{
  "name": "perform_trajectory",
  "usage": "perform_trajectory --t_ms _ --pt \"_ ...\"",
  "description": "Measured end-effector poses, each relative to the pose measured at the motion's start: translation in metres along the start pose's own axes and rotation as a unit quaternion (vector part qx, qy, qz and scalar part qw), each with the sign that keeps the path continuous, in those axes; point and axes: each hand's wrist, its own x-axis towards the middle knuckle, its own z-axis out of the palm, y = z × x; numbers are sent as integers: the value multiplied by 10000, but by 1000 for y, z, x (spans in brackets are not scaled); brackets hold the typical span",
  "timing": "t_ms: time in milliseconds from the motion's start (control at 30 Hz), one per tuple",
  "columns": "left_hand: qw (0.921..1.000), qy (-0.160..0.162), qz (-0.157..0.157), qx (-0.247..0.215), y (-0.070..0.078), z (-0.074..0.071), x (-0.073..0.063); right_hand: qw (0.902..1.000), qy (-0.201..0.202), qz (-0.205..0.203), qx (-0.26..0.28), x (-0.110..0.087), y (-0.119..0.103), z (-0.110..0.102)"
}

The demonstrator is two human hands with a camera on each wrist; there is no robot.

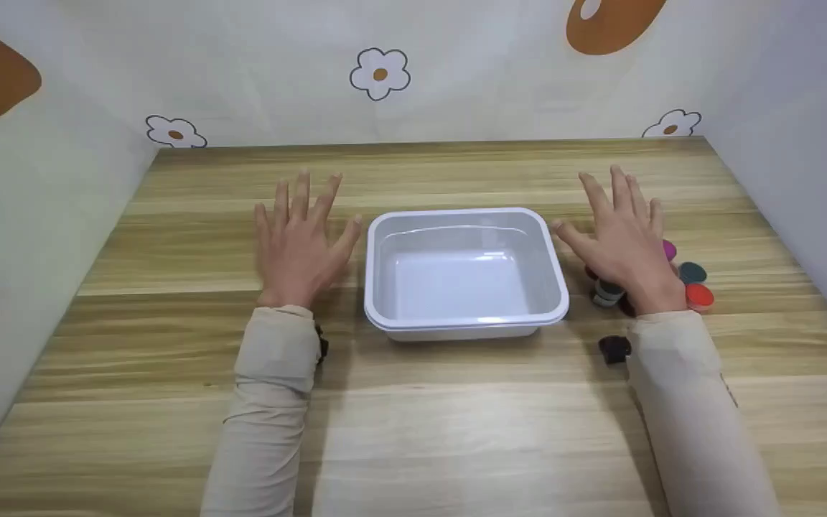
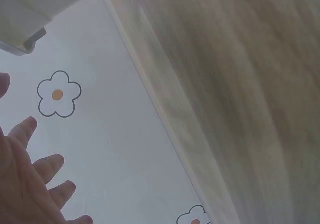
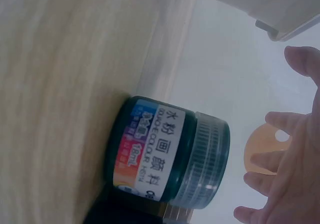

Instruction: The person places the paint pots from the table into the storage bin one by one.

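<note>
A white plastic basin (image 1: 460, 321) sits in the middle of the wooden table, with nothing inside it. To its left my left hand (image 1: 298, 251) is held with fingers spread, palm down, holding nothing. My right hand (image 1: 629, 248) has its fingers spread on the basin's other side, above a group of small paint jars. A dark green gouache jar (image 3: 155, 151) with a clear ridged lid stands close to the right wrist camera. Beside the right wrist show a red-topped jar (image 1: 699, 296), a dark green-topped jar (image 1: 692, 273) and a magenta-topped jar (image 1: 669, 250). The hand hides part of the group.
The wooden table (image 1: 471, 431) meets a pale cloth backdrop (image 1: 456, 93) with flower prints at its far edge. Pale walls (image 1: 19, 237) stand along the left and right sides. A black wrist mount (image 1: 614, 349) sticks out from the right sleeve.
</note>
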Motion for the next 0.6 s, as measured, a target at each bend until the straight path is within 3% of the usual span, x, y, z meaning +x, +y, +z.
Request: perform_trajectory --t_ms 100,200,333,433,600 --pt "9999 24 13 -159 2 -2 -1 9999 38 -22 156 1 -1 -1" --pt "9971 77 104 -750 6 -6 -5 9993 121 -10 364 2 -3 -3" --pt "9830 91 350 -1802 8 -10 -16 9979 246 -5 594 1 -4 -5" --pt "9643 -224 397 -2607 7 -8 -27 9971 276 -41 702 0 -4 -8" --pt "9163 -1015 305 -3863 6 0 -44 9945 454 -129 931 -4 0 -16"
